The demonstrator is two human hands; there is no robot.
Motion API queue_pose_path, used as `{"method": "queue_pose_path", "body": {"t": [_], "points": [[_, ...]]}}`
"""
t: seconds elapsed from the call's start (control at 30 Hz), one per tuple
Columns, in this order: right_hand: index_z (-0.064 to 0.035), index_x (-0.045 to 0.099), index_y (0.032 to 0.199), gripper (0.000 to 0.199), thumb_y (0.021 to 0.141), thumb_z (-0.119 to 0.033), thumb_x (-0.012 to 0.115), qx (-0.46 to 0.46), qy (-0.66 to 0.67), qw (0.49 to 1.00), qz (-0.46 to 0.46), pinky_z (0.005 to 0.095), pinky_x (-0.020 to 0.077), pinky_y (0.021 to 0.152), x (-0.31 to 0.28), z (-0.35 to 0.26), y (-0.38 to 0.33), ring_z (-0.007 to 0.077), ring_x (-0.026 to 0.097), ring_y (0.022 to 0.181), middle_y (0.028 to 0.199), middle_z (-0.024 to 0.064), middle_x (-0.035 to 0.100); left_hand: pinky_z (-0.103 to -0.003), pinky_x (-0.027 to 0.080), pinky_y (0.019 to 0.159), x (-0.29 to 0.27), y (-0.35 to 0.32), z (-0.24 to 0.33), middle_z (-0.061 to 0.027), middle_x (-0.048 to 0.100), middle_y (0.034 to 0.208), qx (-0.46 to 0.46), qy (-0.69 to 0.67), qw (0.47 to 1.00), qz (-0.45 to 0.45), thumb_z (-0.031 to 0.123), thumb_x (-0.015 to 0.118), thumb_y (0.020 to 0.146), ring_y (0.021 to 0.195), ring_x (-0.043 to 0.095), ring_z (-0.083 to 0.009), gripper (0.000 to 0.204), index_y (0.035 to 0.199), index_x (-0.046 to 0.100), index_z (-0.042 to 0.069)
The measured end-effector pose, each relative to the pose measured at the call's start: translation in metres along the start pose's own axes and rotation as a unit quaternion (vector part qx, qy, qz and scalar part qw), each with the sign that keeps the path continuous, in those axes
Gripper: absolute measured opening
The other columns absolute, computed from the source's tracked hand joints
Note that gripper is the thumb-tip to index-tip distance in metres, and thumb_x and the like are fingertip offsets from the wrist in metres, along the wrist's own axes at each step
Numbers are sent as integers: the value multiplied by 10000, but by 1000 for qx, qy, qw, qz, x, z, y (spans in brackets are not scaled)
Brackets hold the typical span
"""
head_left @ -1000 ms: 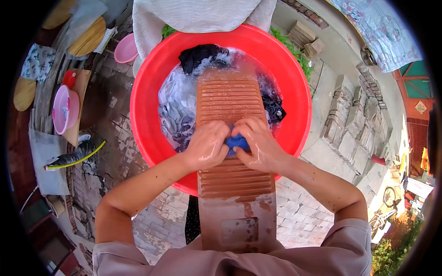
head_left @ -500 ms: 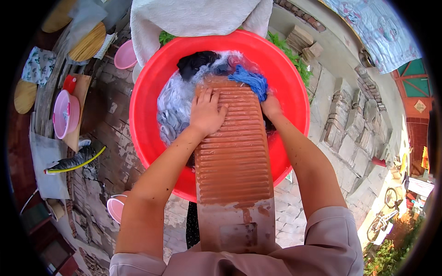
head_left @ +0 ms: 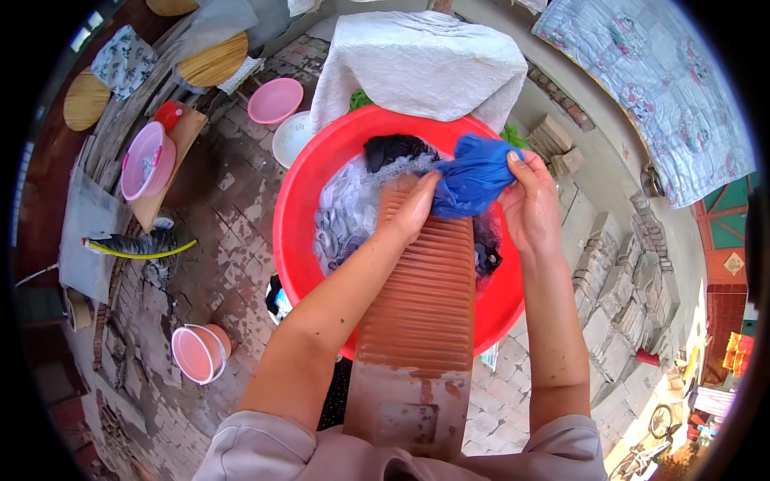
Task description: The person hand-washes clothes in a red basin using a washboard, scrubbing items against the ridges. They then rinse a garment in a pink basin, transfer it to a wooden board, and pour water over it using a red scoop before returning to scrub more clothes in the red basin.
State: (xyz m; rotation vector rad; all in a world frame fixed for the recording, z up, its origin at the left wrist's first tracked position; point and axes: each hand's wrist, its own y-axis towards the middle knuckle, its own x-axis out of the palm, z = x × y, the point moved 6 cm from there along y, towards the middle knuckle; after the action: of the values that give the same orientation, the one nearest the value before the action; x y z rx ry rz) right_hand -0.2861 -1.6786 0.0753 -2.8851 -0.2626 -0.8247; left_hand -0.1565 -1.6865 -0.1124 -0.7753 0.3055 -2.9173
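Between my two hands a wet blue cloth garment (head_left: 473,178) is held up over the far end of a brown ribbed washboard (head_left: 413,321). My left hand (head_left: 415,207) grips its left edge, fingertips partly hidden. At its right edge, my right hand (head_left: 531,196) pinches the fabric with the thumb on top. The washboard leans from my body into a large red basin (head_left: 298,248). Inside the basin, white and grey clothes (head_left: 346,212) lie in soapy water, with a black garment (head_left: 397,150) at the far side and dark cloth (head_left: 486,248) right of the board.
A white cloth (head_left: 425,68) drapes something just beyond the basin. To the left are a pink basin (head_left: 275,100), a white basin (head_left: 290,143), a pink bucket (head_left: 196,354) and a dark hose (head_left: 144,244). Stacked bricks (head_left: 613,268) and a hanging quilt (head_left: 654,96) are on the right.
The blue garment has been lifted off the washboard's far end and spread wider. My left hand has left the ridges and taken hold of it; my right hand has risen. The view has shifted.
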Motion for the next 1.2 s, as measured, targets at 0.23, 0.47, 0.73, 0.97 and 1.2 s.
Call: {"method": "queue_pose_path", "body": {"t": [0.23,0.47,0.73,0.97,1.2], "points": [[-63,560,866,219,708,-77,710,-246,-473,840,-102,392,386,956,19,56,-44,287,480,1115,1200,170,502,-444,523,794,19,-79,51,-86,664,976,-205,-357,911,-10,478,437,935,878,645,-260,415,1042,617,120],[-28,583,1040,415,732,-252,748,-252,-551,792,-79,404,440,858,50,105,-44,354,556,959,1026,186,584,-360,518,786,-4,-61,-26,-93,638,950,-82,-408,909,-15,351,434,948,885,624,-227,304,1017,608,112],[-21,616,855,205,861,-216,554,120,-195,967,107,271,447,625,-43,164,-1,140,536,647,775,34,607,-384,469,753,-22,-96,4,-201,621,889,-25,240,956,169,328,494,877,838,608,-289,401,965,599,-48],[48,446,1262,395,948,-181,519,-2,-517,849,-108,370,348,1022,-69,149,-69,273,464,1177,1274,187,486,-533,190,1082,-17,-153,29,-222,400,1333,157,587,794,-35,362,669,754,1299,307,-370,642,1273,460,46],[49,498,1195,365,942,-213,516,-84,-585,803,-80,345,410,942,-71,164,-50,258,542,1066,1154,189,565,-478,244,1080,-21,-145,20,-222,450,1279,142,601,786,16,380,664,759,1239,393,-366,634,1271,470,61]]}}
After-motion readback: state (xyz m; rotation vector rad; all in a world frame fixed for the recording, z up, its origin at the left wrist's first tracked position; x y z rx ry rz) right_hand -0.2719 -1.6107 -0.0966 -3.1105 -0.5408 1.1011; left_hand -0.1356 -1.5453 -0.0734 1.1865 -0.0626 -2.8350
